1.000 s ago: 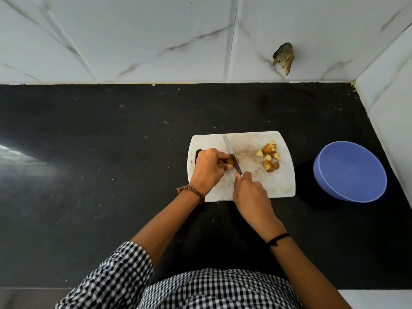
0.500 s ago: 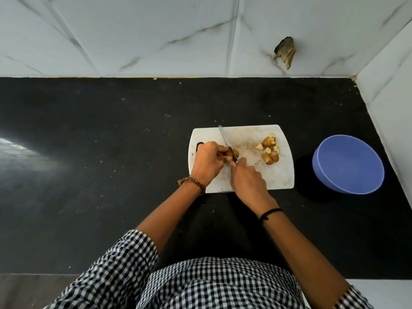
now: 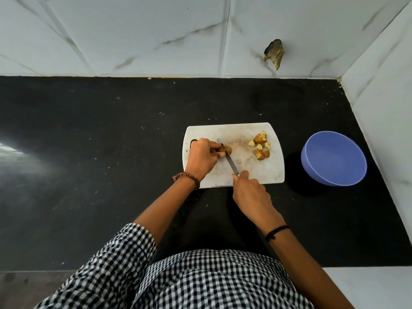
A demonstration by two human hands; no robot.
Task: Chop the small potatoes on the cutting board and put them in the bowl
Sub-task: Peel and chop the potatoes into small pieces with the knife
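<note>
Our left hand (image 3: 204, 158) pinches a small potato (image 3: 225, 149) mid cutting board (image 3: 263, 172); right hand (image 3: 250, 192) is clamped on the knife (image 3: 229, 160), blade across it. Cut pieces (image 3: 262, 147) are piled on the board's right. Bowl (image 3: 334, 158) is empty on the table, so we judge approx. halfway, w/ transfer left.

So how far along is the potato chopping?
Done: chopped potato pieces piled on the cutting board. In hand: the left hand holds a small potato while the right hand slices it with the knife. Left: the blue bowl looks empty; all pieces need moving in.
</note>
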